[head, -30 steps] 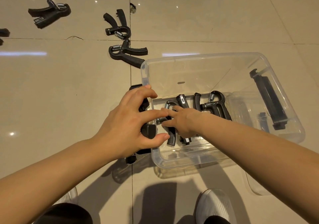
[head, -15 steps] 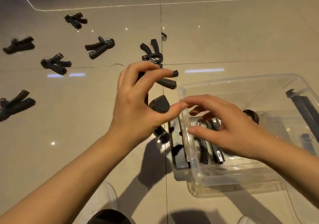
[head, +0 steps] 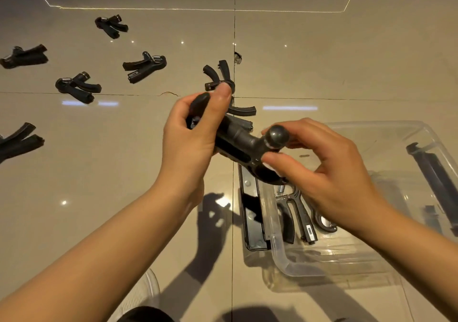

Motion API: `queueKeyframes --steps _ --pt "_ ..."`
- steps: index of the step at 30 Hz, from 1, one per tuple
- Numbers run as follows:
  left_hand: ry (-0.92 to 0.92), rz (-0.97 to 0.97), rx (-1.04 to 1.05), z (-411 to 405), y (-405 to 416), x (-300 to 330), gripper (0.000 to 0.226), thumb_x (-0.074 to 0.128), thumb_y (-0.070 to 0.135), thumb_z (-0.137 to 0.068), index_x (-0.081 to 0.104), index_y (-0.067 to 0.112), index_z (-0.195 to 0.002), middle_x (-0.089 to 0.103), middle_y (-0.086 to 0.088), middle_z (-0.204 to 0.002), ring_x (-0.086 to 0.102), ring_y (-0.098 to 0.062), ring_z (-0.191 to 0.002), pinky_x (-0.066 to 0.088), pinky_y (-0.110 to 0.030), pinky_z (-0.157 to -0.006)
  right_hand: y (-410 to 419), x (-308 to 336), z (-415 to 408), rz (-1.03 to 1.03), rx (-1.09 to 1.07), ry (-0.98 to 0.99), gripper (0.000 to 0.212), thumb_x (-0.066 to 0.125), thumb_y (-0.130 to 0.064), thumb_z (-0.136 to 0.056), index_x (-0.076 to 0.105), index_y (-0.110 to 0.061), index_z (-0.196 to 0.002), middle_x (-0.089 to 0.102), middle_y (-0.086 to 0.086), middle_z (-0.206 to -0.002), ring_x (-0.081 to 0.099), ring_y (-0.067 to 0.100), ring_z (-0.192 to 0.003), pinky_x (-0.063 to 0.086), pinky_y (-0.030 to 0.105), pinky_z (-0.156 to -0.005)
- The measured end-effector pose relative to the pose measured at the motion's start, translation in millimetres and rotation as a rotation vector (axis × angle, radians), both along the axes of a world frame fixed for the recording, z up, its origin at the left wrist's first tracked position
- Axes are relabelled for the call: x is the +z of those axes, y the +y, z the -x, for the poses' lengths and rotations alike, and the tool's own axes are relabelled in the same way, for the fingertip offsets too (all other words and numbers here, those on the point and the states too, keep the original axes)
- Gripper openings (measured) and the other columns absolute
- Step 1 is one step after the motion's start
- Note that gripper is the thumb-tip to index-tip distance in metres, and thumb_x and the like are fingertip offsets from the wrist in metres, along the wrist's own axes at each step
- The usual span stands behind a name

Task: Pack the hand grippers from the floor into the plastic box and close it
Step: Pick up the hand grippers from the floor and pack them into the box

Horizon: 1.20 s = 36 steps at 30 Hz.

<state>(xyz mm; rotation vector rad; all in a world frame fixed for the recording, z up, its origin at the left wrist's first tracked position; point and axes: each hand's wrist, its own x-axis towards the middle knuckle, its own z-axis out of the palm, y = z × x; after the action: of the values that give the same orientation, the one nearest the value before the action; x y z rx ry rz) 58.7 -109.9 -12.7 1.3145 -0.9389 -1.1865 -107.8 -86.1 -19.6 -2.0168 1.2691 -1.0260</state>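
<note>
both forearms extended forward. left hand curls round handles of hand gripper, raised above plastic box left rim; right hand pinches its knob end.

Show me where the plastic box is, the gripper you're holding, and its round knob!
Plastic box (head: pixel 280 259): head view, near-left corner of its clear rim.
Held hand gripper (head: pixel 238 143): head view, dark body between both hands.
Round knob (head: pixel 277 135): head view, middle of the ball.
</note>
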Motion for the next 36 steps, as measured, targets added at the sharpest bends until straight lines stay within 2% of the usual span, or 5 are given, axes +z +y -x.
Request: queueKeyframes --steps 7,13,24,32,36 --pt "-0.409 0.085 -0.346 -4 20 -20 0.097 0.072 0.047 -0.073 0.001 0.057 -0.138 0.042 0.032 -0.124 0.039 0.000 -0.128 0.031 -0.033 -0.108 -18 13 30 -0.354 -0.199 -0.362 0.014 0.055 -0.018 -0.091 0.062 -0.029 -0.094 0.069 -0.017 -0.082 0.063 -0.005 -0.081 0.047 0.009 -0.073" --pt "-1.222 0.646 -0.537 -10 9 -26 0.084 0.058 0.045 -0.076 0.018 0.028 -0.147 0.016 -0.001 -0.154 0.017 -0.018 -0.142 0.021 -0.047 -0.112 -20 9 47 -0.495 -0.165 -0.423 0.013 0.056 -0.014 -0.089 0.065 -0.019 -0.096 0.070 -0.008 -0.084 0.064 0.001 -0.082 0.046 0.009 -0.073" --pt "-1.040 0.864 -0.641 17 30 -32 0.067 0.074 0.041 -0.069 0.044 0.020 -0.126 0.037 -0.010 -0.123 0.045 -0.026 -0.108 0.043 -0.041 -0.089 -17 -8 53 -0.580 -0.232 -0.317 0.014 0.069 -0.021 -0.080 0.068 -0.015 -0.092 0.070 0.010 -0.091 0.067 0.015 -0.081 0.052 0.024 -0.073" --pt "-1.087 0.462 -0.867 46 36 -76 0.095 0.047 0.079 -0.071 0.004 0.041 -0.147 -0.004 0.004 -0.157 -0.009 -0.018 -0.144 0.013 -0.055 -0.114 -36 -3 97 -0.226 -0.249 0.453 0.022 0.064 -0.031 -0.087 0.064 -0.024 -0.108 0.062 -0.011 -0.094 0.053 0.006 -0.078 0.034 0.002 -0.069" --pt "-1.198 0.484 -0.888 42 37 -97 0.080 0.034 0.081 -0.077 0.025 0.039 -0.145 -0.007 0.007 -0.158 -0.014 -0.019 -0.144 0.006 -0.049 -0.113 -39 -19 124 -0.220 -0.087 0.834 0.020 0.058 -0.034 -0.090 0.060 -0.026 -0.108 0.062 -0.007 -0.096 0.055 0.018 -0.089 0.035 0.028 -0.081"
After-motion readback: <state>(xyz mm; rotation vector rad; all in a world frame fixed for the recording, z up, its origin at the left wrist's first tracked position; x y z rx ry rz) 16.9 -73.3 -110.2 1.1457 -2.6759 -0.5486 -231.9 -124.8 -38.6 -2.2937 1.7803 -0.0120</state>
